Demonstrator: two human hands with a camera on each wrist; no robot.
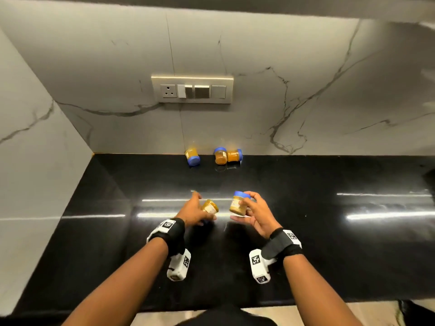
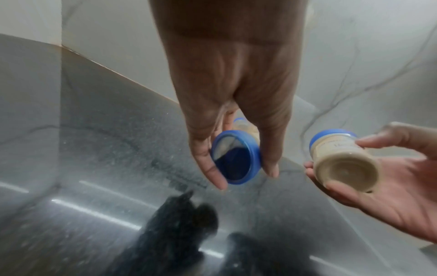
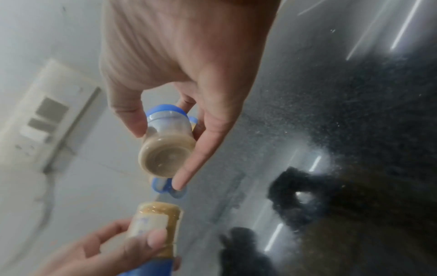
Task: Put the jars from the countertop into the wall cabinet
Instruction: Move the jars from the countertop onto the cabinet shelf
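The black countertop [image 1: 329, 231] spans the head view, bounded at 12 o'clock by the marble backsplash [image 1: 282, 78], at 9 o'clock by a marble side wall [image 1: 28, 161], and at 6 o'clock by its front edge. Bare counter surface extends from the hands toward 3 o'clock and toward the front edge. A switch panel [image 1: 192, 89] is mounted on the backsplash at 12 o'clock, and the underside of an overhead unit [image 1: 235, 5] runs along the top of the view. Three jars stand against or just beside the backsplash: a tipped jar [image 1: 192, 157] with its blue lid toward the camera, an upright jar [image 1: 220, 156], and a sideways jar [image 1: 234, 155] touching the upright one at its 3 o'clock side. The left hand [image 1: 191, 211] grips the left-held jar [image 1: 210, 206] above the counter, fingers and thumb curled around its body; in the left wrist view the blue lid [image 2: 236, 157] faces the camera between thumb and fingers. The right hand [image 1: 255, 214] holds the right-held jar [image 1: 239, 203], thumb and fingers pinching its sides, blue lid pointing toward 12 o'clock and base toward the wrist. The two held jars are near each other but apart, the right one at 3 o'clock of the left one, both well apart from the three at the backsplash.
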